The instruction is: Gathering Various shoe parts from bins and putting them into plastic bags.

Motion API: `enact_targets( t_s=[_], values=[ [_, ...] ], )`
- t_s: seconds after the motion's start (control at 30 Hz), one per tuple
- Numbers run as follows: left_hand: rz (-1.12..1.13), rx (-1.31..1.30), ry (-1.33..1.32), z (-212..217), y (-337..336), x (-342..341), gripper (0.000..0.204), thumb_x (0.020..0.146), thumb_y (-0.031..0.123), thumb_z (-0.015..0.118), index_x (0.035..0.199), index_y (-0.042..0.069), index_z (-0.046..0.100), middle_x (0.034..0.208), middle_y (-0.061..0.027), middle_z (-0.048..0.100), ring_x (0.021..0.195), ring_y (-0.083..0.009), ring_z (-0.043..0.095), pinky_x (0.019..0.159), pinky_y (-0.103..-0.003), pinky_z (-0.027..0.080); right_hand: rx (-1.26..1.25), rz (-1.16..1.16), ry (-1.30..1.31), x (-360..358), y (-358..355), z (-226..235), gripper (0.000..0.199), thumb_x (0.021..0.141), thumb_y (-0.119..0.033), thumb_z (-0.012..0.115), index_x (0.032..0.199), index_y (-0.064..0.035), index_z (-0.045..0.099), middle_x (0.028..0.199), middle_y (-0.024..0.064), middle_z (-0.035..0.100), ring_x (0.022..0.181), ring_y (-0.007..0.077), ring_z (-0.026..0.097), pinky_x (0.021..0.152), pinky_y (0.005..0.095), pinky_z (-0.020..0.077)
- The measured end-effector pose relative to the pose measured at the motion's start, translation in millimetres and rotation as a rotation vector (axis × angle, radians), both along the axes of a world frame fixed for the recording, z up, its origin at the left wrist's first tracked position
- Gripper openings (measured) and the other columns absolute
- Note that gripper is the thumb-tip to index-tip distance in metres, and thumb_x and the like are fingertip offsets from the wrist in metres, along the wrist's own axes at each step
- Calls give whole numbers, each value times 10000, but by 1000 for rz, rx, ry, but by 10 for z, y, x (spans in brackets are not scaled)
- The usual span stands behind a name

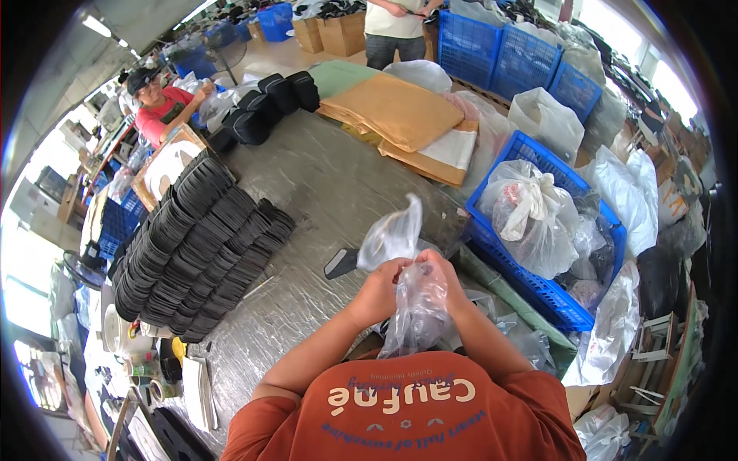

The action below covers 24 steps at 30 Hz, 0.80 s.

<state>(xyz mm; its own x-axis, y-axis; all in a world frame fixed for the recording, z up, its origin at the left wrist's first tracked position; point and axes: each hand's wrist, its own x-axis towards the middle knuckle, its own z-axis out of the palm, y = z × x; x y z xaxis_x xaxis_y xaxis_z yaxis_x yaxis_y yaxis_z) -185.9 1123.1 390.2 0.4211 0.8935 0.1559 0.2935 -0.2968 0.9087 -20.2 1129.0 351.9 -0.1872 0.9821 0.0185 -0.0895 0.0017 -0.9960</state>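
Observation:
Both my hands are closed on a clear plastic bag (419, 307), close in front of my chest. My left hand (378, 292) pinches the gathered middle of it. My right hand (440, 275) grips it right alongside, the two hands nearly touching. Above the hands the plastic flares out over the table; below them it hangs down, and whatever may be inside cannot be made out. Left of the bag, a flat black piece with a pale edge (340, 263) lies on the table. Further left stand rows of stacked thin black pieces (192, 238).
On the grey sheet-covered table (338, 177), brown paper packets (407, 111) and black rounded pieces (257, 115) lie at the far side. A blue crate (538, 296) with filled plastic bags stands right. One person (161, 104) works far left; another (393, 27) stands beyond the table.

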Motion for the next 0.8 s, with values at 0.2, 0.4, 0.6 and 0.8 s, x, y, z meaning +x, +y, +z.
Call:
enact_targets(
  t_s=[0.2,0.4,0.6,0.8],
  values=[
    [219,-215,-481,-574,111,-68,343,837,359,523,977,48,490,785,-17,512,673,-91,474,579,-246,408,-101,133,91,-202,-45,165,299,678,-48,641,942,-44,500,753,48,515,727,95,492,628,241,425],
    [173,93,-104,-480,57,-71,297,702,17,635,964,12,496,841,-82,542,786,-174,535,709,-327,442,389,-271,-525,-392,135,-33,280,641,-72,667,823,-45,456,656,77,476,624,146,483,569,276,408],
    [3,-239,-209,-286,156,-371,342,733,85,661,1008,-6,479,935,-59,562,854,-120,533,773,-265,438,288,-242,-512,-524,247,76,303,639,-98,681,756,-45,406,585,68,441,563,150,476,512,289,389],
    [-27,-650,-728,-257,397,-616,395,718,104,667,1056,-15,501,905,-64,592,836,-123,553,761,-271,442,234,-86,-289,-647,134,100,261,700,-47,651,841,-29,433,627,55,467,570,126,475,522,253,390]
  ],
)
